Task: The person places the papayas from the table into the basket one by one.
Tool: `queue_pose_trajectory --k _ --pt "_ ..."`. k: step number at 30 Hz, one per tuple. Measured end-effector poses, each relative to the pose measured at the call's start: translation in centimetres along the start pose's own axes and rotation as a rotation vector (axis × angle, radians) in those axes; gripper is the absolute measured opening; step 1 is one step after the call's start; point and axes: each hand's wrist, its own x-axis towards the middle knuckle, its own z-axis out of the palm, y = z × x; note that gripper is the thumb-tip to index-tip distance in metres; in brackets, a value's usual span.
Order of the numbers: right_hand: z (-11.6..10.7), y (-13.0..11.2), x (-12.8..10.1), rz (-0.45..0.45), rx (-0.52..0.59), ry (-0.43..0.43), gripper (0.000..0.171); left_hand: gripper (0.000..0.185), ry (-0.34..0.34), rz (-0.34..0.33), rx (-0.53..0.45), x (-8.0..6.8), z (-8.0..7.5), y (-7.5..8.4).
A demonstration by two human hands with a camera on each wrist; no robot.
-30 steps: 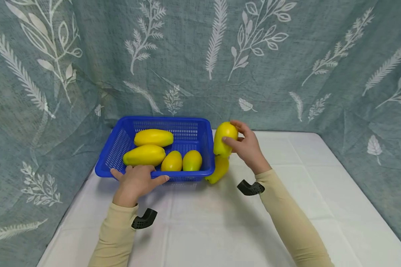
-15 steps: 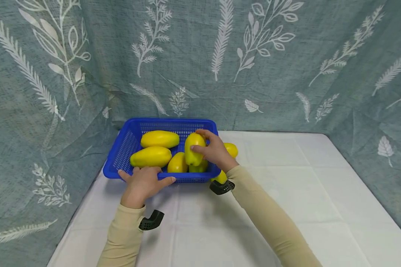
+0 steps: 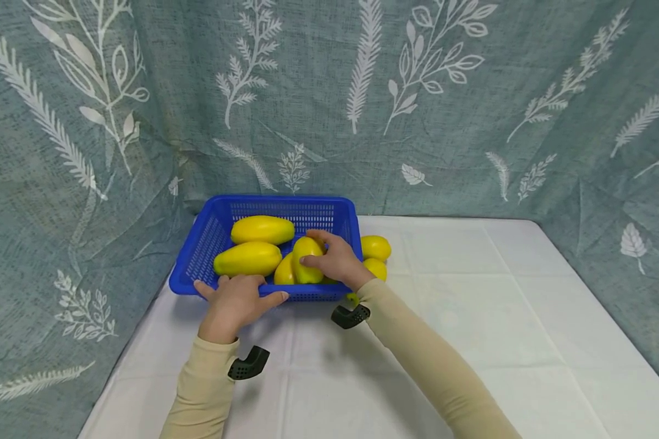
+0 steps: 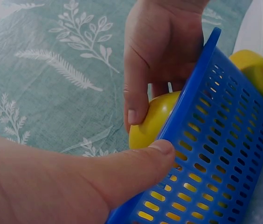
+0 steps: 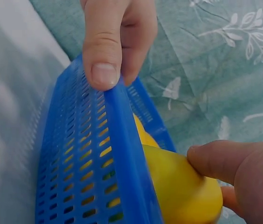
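A curtained-off corner whose building type cannot be told: a creased, white-cloth-covered tabletop (image 3: pixel 472 329) is bordered at the back and both sides by grey-green, white-leaf-patterned fabric drapes (image 3: pixel 318 110).

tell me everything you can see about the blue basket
The blue basket is rectangular and looks plastic, with a smooth rim and rows of oblong slots in its walls. It stands upright on the white-covered table, near the curtain, its sides flaring toward the top. Two long yellow fruits lie inside, with shorter fruits partly hidden at the front. The left hand grips its front rim. The right hand holds another fruit inside it; whether that fruit touches the basket is unclear.
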Motion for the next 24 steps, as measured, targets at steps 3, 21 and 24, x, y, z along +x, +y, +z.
queue_pose_trajectory --k 3,21,24 --pt "-0.3 0.1 0.0 0.002 -0.005 0.002 0.067 0.068 0.006 0.001 -0.001 0.0 0.1 0.0" --pt "-10.3 3.7 1.6 -0.012 0.153 0.309 0.055 0.065 0.02 0.005 -0.011 -0.1 -0.1 0.0" --pt "-11.5 4.9 2.2 -0.01 0.101 0.29 0.054 0.067 0.01 0.0 -0.005 -0.1 0.1 0.0"
